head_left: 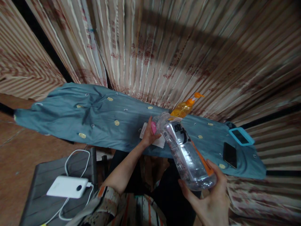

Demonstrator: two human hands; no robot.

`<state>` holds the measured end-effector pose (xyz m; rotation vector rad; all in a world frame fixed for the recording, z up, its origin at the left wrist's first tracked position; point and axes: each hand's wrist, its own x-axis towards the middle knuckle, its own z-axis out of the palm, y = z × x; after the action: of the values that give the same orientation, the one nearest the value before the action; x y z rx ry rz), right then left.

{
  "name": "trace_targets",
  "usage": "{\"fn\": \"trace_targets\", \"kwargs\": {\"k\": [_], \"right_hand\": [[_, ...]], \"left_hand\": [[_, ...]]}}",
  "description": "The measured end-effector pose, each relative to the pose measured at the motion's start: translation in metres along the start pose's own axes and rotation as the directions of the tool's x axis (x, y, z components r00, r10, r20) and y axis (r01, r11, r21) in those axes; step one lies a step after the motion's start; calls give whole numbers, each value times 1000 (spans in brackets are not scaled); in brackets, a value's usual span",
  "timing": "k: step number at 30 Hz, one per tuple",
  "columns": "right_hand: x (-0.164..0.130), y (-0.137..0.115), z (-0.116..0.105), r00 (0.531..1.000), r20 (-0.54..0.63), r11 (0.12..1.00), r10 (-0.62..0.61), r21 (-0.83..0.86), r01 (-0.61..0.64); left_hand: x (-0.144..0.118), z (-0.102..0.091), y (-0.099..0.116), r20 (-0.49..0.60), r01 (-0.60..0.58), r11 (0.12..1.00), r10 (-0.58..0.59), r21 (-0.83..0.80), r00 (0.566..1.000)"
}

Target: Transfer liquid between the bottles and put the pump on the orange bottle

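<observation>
Both hands are tilting a clear plastic bottle over a cloth-covered table set against striped curtains.

The teal embroidered cloth (77, 113) is draping the table (244, 171); the large clear plastic bottle with black lettering (185, 150) is lying slanted above it, base cupped in the right hand (209, 194), its grip closed around the bottom, while the left hand (149, 135) is pinching the pink cap (153, 127) at the neck, steadying it. An orange pump bottle (184, 108) and black phone (229, 154) are resting nearby.

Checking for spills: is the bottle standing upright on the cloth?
No, the bottle is tilted, held in the air by both hands, right hand at its base.
</observation>
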<state>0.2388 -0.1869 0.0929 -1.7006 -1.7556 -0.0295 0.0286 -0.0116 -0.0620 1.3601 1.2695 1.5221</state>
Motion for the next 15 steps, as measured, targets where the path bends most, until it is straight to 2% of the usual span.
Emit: {"fn": "trace_targets", "kwargs": {"k": [7,15], "right_hand": [[5,0,-2,996,-25,994,-89,-71,87],[6,-3,-3,994,-29,990,-104,-96,101]], "left_hand": [[1,0,-5,7,-19,1000,19,9,1000],[2,0,-8,-5,-34,999,34,3,999]]}}
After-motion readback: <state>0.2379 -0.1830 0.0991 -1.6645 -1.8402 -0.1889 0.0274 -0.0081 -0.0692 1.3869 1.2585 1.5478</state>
